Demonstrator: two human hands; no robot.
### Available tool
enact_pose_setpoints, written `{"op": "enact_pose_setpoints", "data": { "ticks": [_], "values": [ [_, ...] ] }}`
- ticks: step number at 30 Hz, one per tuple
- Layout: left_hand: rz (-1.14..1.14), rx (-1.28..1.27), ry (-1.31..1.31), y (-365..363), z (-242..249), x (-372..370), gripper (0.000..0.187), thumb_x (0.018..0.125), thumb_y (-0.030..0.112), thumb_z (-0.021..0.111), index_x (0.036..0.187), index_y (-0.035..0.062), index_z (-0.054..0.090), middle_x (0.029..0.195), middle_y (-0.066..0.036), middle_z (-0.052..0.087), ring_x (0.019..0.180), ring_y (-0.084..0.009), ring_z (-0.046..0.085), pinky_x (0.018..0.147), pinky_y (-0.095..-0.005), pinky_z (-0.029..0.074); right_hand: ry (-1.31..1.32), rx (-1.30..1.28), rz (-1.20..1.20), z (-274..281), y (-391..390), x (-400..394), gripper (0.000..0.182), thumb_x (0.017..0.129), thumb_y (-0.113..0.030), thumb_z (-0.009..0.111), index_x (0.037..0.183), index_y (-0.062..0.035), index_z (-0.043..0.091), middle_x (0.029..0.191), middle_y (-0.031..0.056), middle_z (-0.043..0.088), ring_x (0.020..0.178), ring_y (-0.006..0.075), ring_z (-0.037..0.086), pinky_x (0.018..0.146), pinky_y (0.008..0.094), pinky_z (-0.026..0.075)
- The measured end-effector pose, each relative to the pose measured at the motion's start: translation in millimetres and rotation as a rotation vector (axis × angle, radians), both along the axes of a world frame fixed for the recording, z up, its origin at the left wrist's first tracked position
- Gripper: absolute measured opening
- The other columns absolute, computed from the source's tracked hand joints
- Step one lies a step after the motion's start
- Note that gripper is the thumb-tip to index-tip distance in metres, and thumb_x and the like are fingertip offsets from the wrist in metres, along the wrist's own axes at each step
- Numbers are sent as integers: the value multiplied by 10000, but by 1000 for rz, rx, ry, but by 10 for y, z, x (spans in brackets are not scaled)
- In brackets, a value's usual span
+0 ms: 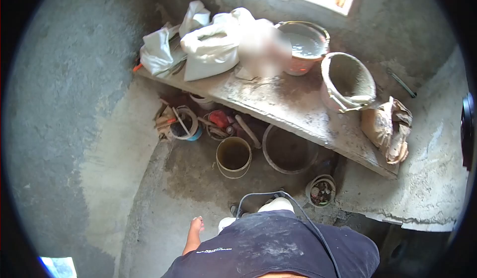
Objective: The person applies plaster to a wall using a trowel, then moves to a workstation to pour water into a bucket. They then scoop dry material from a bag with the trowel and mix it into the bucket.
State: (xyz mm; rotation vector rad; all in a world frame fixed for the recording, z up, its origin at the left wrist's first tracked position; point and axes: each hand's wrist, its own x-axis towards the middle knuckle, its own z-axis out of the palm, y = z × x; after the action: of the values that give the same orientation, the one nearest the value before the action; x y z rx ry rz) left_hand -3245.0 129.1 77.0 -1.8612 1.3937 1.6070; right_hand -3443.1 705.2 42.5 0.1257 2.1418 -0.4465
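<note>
My left hand point(197, 224) hangs low beside my body, over the concrete floor. Its fingers look loosely curled in, and nothing shows in them. It touches none of the things around it. My right hand is out of view, on the side hidden by my dark, dusty shirt point(268, 243). Ahead of my feet stands a bucket with a wire handle point(233, 154), and to its right is a wide round tub point(290, 148).
A concrete shelf point(293, 109) bears white sacks point(216, 44), a bucket of greyish liquid point(305, 44), a mortar-stained bucket point(348, 81) and a torn paper bag point(387, 129). Beneath are a blue-based bucket point(191, 131) and a debris bucket point(321, 191). A grey cable point(318, 228) crosses my front.
</note>
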Motion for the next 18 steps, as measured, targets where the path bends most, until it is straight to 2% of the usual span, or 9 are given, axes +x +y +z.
{"op": "enact_pose_setpoints", "data": {
  "ticks": [5, 6, 7, 8, 9, 10, 14, 17, 18],
  "values": [
    [109, -46, 176, 99, 169, -827, 428, 917, 371, 508, 1200, 51, 542, 1227, -141, 549, 1129, -334, 536, 863, -520, 477, 122, -163, 103, -155, 365, -875, 414, 842, -458, 590, 866, -63, 708, 895, 205, 672, 862, 381, 639, 762, 455, 495],
    [90, -57, 210, 132, 201, -1049, 422, 918, 376, 507, 1189, 55, 546, 1211, -130, 557, 1115, -324, 543, 857, -509, 481, 200, -137, 251, -78, 273, -1221, 468, 872, -462, 534, 870, -21, 690, 911, 221, 659, 896, 400, 623, 782, 471, 483],
    [70, -65, 233, 187, 214, -1203, 417, 919, 382, 506, 1179, 58, 550, 1195, -119, 566, 1100, -315, 551, 850, -499, 485, 235, -140, 237, 54, 152, -1555, 464, 876, -446, 533, 812, -13, 687, 896, 221, 660, 889, 419, 611, 766, 487, 474],
    [55, -69, 263, 227, 244, -1365, 407, 920, 384, 507, 1165, 63, 553, 1172, -103, 578, 1081, -299, 563, 840, -482, 490, 242, -287, 175, 146, 78, -1827, 451, 884, -414, 541, 717, -9, 650, 789, 212, 652, 732, 380, 621, 663, 469, 477],
    [38, -73, 298, 247, 256, -1576, 396, 920, 386, 507, 1152, 68, 557, 1150, -87, 590, 1062, -284, 575, 829, -465, 496, 215, -417, 154, 651, -137, -2126, 444, 899, -416, 558, 698, -23, 613, 668, 137, 621, 571, 254, 578, 555, 399, 458],
    [44, -77, 331, 281, 299, -1786, 382, 921, 383, 508, 1139, 73, 561, 1120, -72, 602, 1031, -265, 587, 819, -445, 499, 158, -589, 79, 864, -281, -2346, 436, 913, -448, 566, 784, -34, 610, 633, 51, 586, 537, 136, 522, 512, 327, 432],
    [39, -99, 518, 423, 776, -2650, 309, 935, 334, 510, 1117, 93, 575, 1052, -41, 626, 908, -185, 612, 738, -364, 505, -124, -898, 87, 2614, -905, -2951, 295, 957, -332, 560, 1007, -44, 600, 739, -44, 541, 613, 60, 462, 594, 226, 413],
    [-36, -142, 683, 436, 1302, -3456, 276, 947, 313, 522, 1085, 86, 596, 1013, -22, 649, 869, -130, 624, 711, -286, 506, -154, -1069, 270, 3791, -1107, -3318, 280, 974, -271, 536, 1112, -34, 590, 857, -8, 571, 777, 68, 543, 730, 243, 472],
    [-78, -167, 757, 418, 1481, -3742, 263, 953, 301, 524, 1074, 81, 601, 994, -19, 654, 850, -117, 625, 703, -262, 501, -34, -1081, 405, 4198, -1139, -3493, 270, 976, -248, 529, 1122, -31, 594, 888, 13, 590, 803, 91, 570, 754, 262, 480]
  ]
}}
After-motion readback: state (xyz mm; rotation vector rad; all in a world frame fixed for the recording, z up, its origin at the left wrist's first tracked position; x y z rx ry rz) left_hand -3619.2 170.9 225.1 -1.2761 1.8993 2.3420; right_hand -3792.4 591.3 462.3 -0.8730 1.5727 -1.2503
